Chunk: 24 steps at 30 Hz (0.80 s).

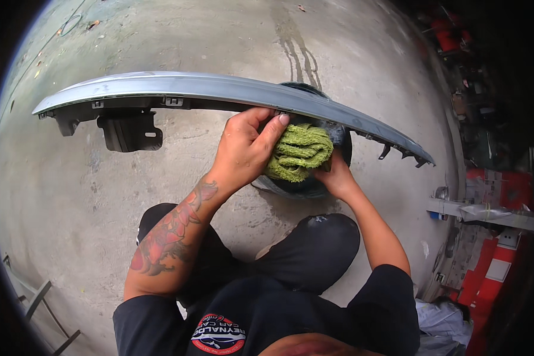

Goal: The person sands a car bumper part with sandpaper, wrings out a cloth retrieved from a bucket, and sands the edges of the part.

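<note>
The left hand (243, 145) pinches the near edge of the grey bumper trim (178, 85), stretching crosswise ahead; the right hand (339, 177), fingers hidden, grips a green towel (299, 151).

Shirt: a round badge (218, 335) in red, white and dark tones is printed on the chest of the dark T-shirt (291, 317).
Badge wording: pale capital letters across the dark middle, with a word in red script beside them, all appearing upside down.
Badge rim: a line of smaller pale lettering on the red edge, too small to tell.
Red thing at right: a pale rectangle (498, 270) sits on it; any writing there cannot be made out.
</note>
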Each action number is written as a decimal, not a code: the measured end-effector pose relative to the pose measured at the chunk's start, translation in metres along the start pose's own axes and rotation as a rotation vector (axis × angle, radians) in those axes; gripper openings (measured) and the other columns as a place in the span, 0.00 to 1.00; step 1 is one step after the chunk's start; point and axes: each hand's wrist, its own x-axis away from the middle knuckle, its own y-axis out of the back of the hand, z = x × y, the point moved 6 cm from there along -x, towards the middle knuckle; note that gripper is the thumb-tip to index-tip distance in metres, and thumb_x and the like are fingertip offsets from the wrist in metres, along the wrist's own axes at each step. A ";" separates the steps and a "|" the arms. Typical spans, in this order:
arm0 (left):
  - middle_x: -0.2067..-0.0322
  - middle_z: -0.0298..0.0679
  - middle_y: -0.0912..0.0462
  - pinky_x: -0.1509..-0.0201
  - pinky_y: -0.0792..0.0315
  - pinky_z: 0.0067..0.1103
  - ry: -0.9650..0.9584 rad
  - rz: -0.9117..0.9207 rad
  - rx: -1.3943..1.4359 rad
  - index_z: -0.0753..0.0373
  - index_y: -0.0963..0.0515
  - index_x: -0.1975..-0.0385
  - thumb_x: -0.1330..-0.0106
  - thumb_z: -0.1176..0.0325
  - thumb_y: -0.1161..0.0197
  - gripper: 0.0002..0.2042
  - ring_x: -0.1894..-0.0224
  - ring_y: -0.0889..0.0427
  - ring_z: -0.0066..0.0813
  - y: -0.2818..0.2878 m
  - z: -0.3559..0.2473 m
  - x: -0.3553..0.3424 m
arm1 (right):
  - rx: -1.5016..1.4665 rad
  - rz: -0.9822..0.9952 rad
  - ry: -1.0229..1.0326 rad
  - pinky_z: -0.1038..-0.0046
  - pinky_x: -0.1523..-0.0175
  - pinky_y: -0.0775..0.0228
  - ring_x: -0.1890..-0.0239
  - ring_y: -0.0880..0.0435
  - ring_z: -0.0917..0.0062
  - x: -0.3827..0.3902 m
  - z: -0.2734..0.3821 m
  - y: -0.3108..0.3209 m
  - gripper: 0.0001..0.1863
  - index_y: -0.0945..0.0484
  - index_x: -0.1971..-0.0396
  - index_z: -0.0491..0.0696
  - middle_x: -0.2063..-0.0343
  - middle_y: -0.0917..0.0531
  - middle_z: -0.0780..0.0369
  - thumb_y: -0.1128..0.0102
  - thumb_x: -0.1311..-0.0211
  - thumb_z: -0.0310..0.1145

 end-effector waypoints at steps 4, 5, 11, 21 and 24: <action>0.72 0.37 0.15 0.63 0.27 0.20 -0.011 -0.027 0.016 0.71 0.19 0.60 0.26 0.68 0.40 0.11 0.69 0.23 0.17 -0.001 -0.004 0.003 | 0.033 0.001 0.073 0.69 0.48 0.27 0.54 0.16 0.68 0.022 0.040 0.041 0.18 0.25 0.48 0.44 0.59 0.16 0.55 0.42 0.38 0.26; 0.71 0.37 0.15 0.62 0.27 0.20 -0.026 -0.036 0.025 0.71 0.19 0.59 0.26 0.68 0.40 0.11 0.68 0.23 0.17 -0.001 -0.005 0.003 | 0.020 -0.024 0.094 0.72 0.49 0.27 0.57 0.17 0.73 0.025 0.047 0.052 0.15 0.24 0.48 0.44 0.61 0.16 0.58 0.44 0.35 0.25; 0.69 0.38 0.14 0.59 0.26 0.21 0.016 -0.023 0.020 0.71 0.19 0.57 0.26 0.67 0.40 0.11 0.66 0.20 0.19 -0.001 0.001 0.005 | -0.280 -0.182 0.167 0.81 0.57 0.30 0.65 0.26 0.88 0.031 0.124 0.100 0.14 0.23 0.51 0.42 0.64 0.21 0.70 0.36 0.29 0.34; 0.69 0.38 0.14 0.59 0.25 0.20 0.016 -0.060 0.063 0.71 0.18 0.56 0.26 0.68 0.40 0.11 0.66 0.20 0.18 -0.003 0.003 0.006 | 0.132 -0.036 0.595 0.69 0.58 0.26 0.66 0.18 0.68 -0.031 0.208 0.068 0.11 0.18 0.62 0.43 0.67 0.19 0.58 0.32 0.40 0.33; 0.70 0.38 0.14 0.61 0.26 0.20 0.025 -0.043 0.029 0.71 0.18 0.56 0.26 0.68 0.40 0.11 0.67 0.20 0.17 -0.003 0.001 0.007 | 0.110 0.037 0.559 0.77 0.54 0.29 0.62 0.21 0.79 -0.040 0.212 0.060 0.12 0.19 0.62 0.43 0.65 0.20 0.63 0.31 0.39 0.35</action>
